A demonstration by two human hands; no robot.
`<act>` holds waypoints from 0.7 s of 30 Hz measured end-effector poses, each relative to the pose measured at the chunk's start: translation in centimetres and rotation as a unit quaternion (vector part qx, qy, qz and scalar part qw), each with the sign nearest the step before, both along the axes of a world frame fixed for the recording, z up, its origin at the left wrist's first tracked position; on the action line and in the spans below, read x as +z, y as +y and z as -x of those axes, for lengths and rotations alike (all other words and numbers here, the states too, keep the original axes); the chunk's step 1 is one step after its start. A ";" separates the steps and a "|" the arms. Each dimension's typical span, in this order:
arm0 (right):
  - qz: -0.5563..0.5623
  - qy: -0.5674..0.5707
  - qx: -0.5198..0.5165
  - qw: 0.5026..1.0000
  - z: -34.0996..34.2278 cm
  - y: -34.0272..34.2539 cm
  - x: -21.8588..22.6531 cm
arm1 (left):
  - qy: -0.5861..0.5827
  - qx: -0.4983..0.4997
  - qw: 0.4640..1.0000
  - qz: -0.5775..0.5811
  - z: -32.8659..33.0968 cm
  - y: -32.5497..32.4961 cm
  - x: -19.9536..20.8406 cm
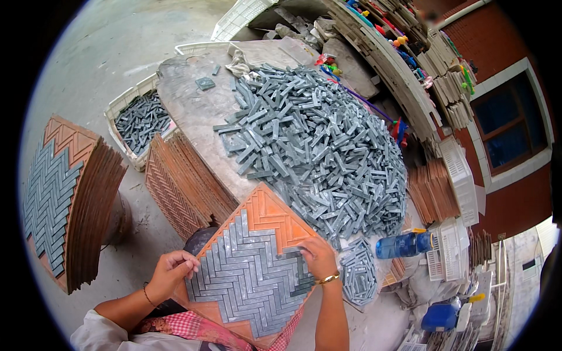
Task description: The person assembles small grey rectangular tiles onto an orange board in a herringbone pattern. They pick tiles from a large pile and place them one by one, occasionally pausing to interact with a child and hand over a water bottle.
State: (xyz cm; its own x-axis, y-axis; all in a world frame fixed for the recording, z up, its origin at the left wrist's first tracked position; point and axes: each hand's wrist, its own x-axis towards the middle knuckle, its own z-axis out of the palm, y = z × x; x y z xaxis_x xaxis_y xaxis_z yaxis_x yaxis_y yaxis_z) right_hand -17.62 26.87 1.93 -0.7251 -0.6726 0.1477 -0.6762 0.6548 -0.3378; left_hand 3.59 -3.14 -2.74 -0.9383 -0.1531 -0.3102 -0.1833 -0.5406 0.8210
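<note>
An orange herringbone tray rests tilted across my lap, its near edge over a red checked cloth. Grey tile strips fill most of its grooves in a zigzag; bare orange grooves show at the far corner and near edges. My right hand, with a gold bangle at the wrist, is over the tray's right side, fingertips pinched down at the edge of the laid strips. What they grip is hidden. At the tray's left edge my left hand has its fingers curled against the thumb; I cannot make out anything in them.
A large heap of loose grey strips covers the table ahead. Stacked orange trays stand left of it, another stack topped with a filled tray farther left. A crate, a blue bottle and a smaller strip pile lie around.
</note>
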 end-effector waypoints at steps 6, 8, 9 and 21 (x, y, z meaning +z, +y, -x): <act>-0.016 0.013 0.038 0.999 0.3 0.2 -0.4 | 0.003 0.002 1.000 -0.001 0.1 0.0 -0.1; -0.037 0.003 0.044 0.998 0.5 0.0 -0.1 | 0.005 0.004 1.000 -0.002 0.1 0.0 -0.2; -0.047 -0.002 0.047 0.998 0.6 0.0 0.1 | 0.005 0.004 1.000 -0.002 0.1 0.0 -0.2; 0.160 -0.253 -0.144 0.943 -0.8 -1.3 0.2 | -0.008 -0.001 1.000 -0.009 0.2 -0.1 0.1</act>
